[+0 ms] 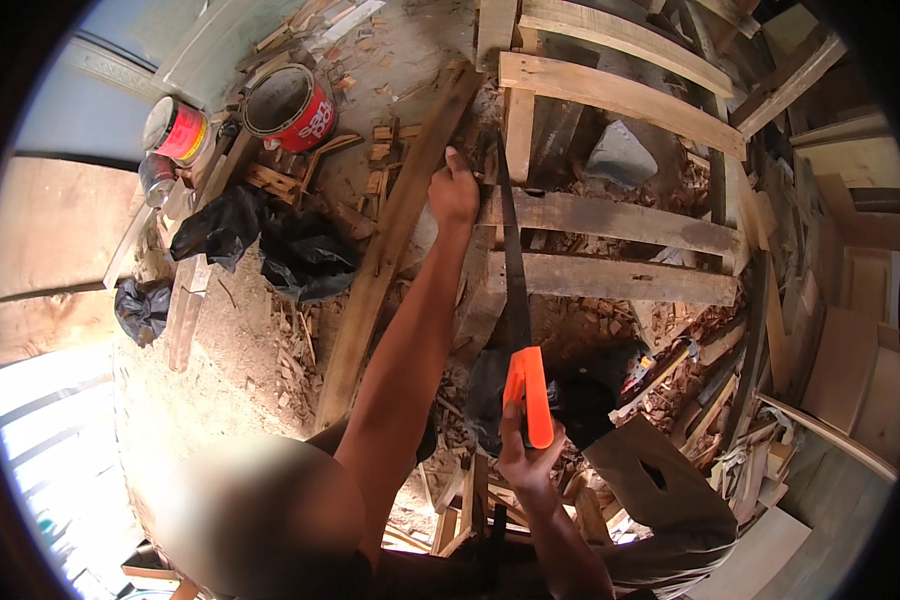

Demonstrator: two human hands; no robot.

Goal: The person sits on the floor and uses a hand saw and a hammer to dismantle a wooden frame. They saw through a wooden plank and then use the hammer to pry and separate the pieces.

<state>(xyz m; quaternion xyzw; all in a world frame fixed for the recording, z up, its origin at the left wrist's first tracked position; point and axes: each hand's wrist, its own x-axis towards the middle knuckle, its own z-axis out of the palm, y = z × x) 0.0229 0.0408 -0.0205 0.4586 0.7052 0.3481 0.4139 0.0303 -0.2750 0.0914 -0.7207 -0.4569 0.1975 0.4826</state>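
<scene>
**Handsaw Held Over a Wooden Frame**

While the right hand (526, 455) is wrapped around the orange handle of a handsaw (518, 300), the dark blade is carried forward and away from the body, its tip reaching the upper boards of a rough wooden frame (610, 220). The fingers of this hand are clenched on the handle, a grasp that seems chosen so that the blade can be kept in line with the forearm. The left hand (453, 190) is stretched out at arm's length and is set, fingers curled, at the near end of a cross board of the frame, just beside the blade; whether the board is truly gripped or merely pressed cannot be told. The hand appears to be placed there so that the wood is steadied close to the saw.

A long plank (395, 235) is laid diagonally on the dusty floor, passing under the left forearm. Wood chips and offcuts are scattered around the frame. To the left, two red paint cans (288, 108) are stood near the wall, one open, and crumpled black plastic bags (270, 245) are left beside the plank. A grey stone (620, 155) is seen within the frame, between its upper boards.
</scene>
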